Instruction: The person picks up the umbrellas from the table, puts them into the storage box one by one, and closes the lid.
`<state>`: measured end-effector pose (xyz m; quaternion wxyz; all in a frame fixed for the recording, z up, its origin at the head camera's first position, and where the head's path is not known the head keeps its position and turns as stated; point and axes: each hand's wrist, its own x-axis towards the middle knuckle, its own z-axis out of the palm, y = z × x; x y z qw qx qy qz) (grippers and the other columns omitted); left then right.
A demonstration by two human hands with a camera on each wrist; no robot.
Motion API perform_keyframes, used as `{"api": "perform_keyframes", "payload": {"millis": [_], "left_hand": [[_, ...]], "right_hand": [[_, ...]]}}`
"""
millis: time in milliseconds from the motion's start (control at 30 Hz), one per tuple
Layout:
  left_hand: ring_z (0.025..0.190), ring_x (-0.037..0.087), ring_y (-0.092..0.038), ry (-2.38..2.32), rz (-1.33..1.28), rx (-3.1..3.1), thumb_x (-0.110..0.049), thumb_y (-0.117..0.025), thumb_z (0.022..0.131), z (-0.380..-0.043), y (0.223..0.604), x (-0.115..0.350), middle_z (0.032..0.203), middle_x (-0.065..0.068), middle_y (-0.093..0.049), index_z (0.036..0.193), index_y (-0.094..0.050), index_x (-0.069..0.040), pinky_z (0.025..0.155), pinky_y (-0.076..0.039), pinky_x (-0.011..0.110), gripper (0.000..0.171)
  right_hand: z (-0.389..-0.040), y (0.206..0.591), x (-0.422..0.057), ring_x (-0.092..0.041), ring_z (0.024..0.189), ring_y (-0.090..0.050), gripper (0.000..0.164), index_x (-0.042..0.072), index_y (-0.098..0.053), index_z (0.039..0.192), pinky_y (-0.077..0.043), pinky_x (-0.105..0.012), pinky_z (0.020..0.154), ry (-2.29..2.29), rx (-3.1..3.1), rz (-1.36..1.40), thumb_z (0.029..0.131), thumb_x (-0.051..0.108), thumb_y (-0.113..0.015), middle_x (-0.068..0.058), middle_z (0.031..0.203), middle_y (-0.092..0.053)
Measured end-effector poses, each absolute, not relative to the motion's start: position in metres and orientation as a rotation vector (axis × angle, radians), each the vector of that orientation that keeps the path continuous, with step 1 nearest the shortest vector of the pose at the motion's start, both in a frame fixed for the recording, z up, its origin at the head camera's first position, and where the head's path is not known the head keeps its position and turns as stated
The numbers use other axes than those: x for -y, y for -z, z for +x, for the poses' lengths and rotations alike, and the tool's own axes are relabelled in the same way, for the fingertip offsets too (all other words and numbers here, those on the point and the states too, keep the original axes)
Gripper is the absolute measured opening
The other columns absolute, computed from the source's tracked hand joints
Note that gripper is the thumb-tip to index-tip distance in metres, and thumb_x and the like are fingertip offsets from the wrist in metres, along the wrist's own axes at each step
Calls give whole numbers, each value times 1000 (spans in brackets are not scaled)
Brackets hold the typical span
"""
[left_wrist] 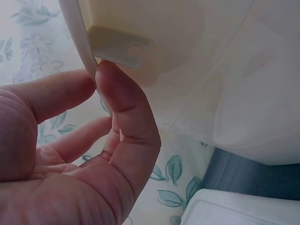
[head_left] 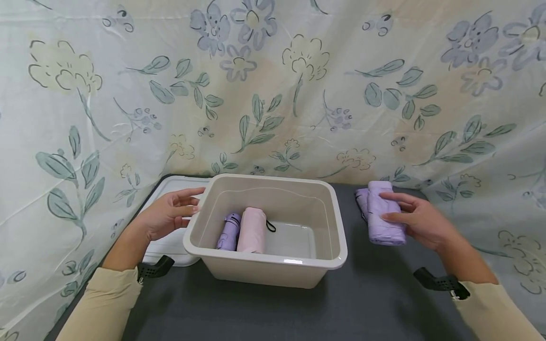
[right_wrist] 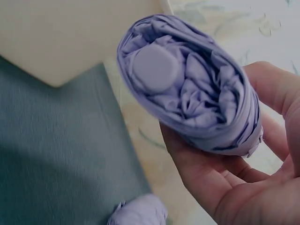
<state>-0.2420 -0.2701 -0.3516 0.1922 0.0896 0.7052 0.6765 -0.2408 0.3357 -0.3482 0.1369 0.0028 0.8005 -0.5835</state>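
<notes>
My right hand [head_left: 420,222] grips a folded lilac umbrella [head_left: 385,213] above the dark table, right of a beige plastic bin [head_left: 273,272]. Its bunched cloth end, with a round lilac cap [right_wrist: 155,68], faces the right wrist camera. Behind it, partly hidden, a second lilac umbrella [head_left: 362,201] lies on the table. My left hand [head_left: 166,215] is at the bin's left side, thumb and finger pinching the rim [left_wrist: 79,35]. Inside the bin, a purple folded umbrella [head_left: 230,232] and a pink one [head_left: 252,229] lie side by side; a black strap loop [head_left: 270,226] shows beside the pink one.
A pale lid [head_left: 170,255] lies flat on the table to the left, partly under my left forearm and behind the bin. The dark table [head_left: 239,312] extends around the bin. A floral curtain [head_left: 273,94] hangs along the back and sides.
</notes>
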Motion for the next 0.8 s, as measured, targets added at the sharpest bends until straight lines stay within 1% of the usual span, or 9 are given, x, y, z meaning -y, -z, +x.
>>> {"api": "perform_keyframes", "payload": {"millis": [200,433,600,800], "left_hand": [[104,12,-70,-1894,248,-1985,-10,-65,100,-241,351,270,121,-2,-67,161,-30,-5,85,-61,32,70],[104,12,-70,-1887,226,-1997,-8,-64,100,-242,351,270,119,-3,-68,160,-32,-6,86,-61,33,68],[105,12,-70,-1887,239,-1999,-9,-63,101,-241,351,270,119,-4,-68,160,-31,-6,86,-61,33,68],[105,12,-70,-1898,241,-1986,-10,-64,100,-239,348,269,119,-4,-68,161,-30,-6,85,-61,33,69]], "right_hand": [[-235,333,-318,-19,102,-62,69,26,-46,155,-61,-36,84,1711,-2307,-31,94,15,-75,2,125,-52],[-226,319,-297,-20,104,-63,63,27,-50,153,-61,-37,84,1729,-2276,-85,96,14,-73,3,124,-56],[-223,313,-282,-22,104,-64,59,27,-54,149,-62,-40,84,1766,-2216,-111,95,12,-73,2,123,-59],[-221,307,-265,-22,105,-65,61,25,-53,150,-62,-41,85,1778,-2183,-127,95,12,-74,0,125,-59]]}}
